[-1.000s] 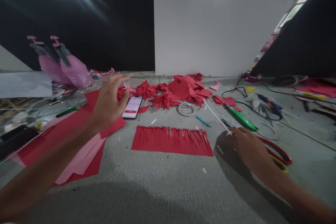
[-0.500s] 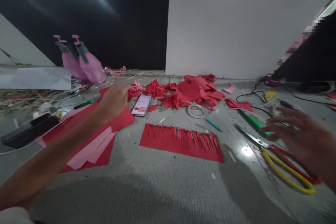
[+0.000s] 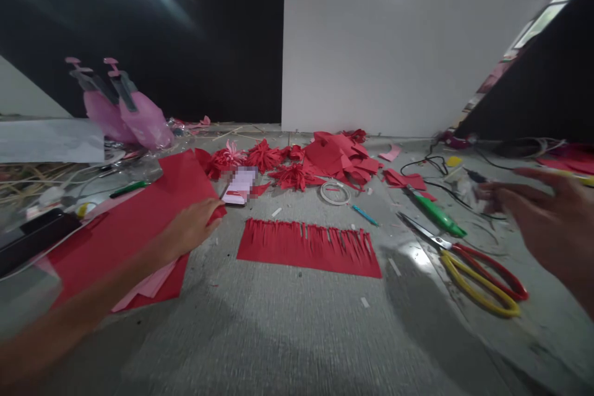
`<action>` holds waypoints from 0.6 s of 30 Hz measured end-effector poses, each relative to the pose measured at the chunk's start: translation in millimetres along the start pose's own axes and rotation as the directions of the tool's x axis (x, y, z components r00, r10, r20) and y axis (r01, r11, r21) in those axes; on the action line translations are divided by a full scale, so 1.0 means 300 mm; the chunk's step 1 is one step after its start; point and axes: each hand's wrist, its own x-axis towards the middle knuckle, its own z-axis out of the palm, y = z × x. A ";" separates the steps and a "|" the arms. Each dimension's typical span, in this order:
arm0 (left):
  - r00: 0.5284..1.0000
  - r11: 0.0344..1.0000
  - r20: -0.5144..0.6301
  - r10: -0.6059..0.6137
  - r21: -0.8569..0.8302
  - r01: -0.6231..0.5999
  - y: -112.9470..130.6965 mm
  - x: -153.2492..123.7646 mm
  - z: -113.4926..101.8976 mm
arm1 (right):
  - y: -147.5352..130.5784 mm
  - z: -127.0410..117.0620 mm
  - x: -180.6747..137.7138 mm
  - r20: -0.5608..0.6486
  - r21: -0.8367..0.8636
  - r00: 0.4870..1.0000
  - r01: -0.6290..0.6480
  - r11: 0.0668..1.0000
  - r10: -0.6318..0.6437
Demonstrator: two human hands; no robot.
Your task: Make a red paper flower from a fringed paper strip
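Observation:
My left hand (image 3: pixel 197 226) is closed at the right corner of a large red paper sheet (image 3: pixel 134 216), its fingers curled round the edge. Pink paper strips (image 3: pixel 151 288) stick out from beneath that sheet. In front of me lies a red fringed paper strip (image 3: pixel 306 253), cut edge facing away. On the right, my right hand (image 3: pixel 547 216) is raised with its fingertips together at a blurred whitish thing (image 3: pixel 471 193) that I cannot identify. Scissors (image 3: pixel 468 266) with red and yellow handles and a green-handled cutter (image 3: pixel 439 213) rest beside it.
Red paper pompoms (image 3: pixel 264 156) and a heap of red paper pieces (image 3: pixel 341 158) lie along the wall. Nearer are a phone (image 3: pixel 240 185), a white tape ring (image 3: pixel 335 193) and a blue pen (image 3: pixel 365 215). Black cable (image 3: pixel 420 167) runs at right; pink bottles (image 3: pixel 143 117) stand left.
My left hand came down towards me onto the red sheet, which now covers more of the pink strips. My right hand moved up and away from the scissors. The view turned slightly right.

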 end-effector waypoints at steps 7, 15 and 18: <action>0.995 0.989 -0.064 -0.077 0.120 0.084 0.019 0.016 -0.012 | -0.006 0.047 0.008 0.273 -0.237 0.956 0.177 0.955 -0.109; 0.955 0.976 -0.218 0.199 0.136 -0.172 0.208 0.080 -0.018 | -0.163 0.399 -0.072 0.549 0.055 0.602 0.667 0.743 -0.581; 0.922 0.948 -0.224 0.315 0.030 -0.316 0.309 0.083 -0.001 | -0.227 0.509 -0.079 0.551 0.119 0.554 0.689 0.715 -0.624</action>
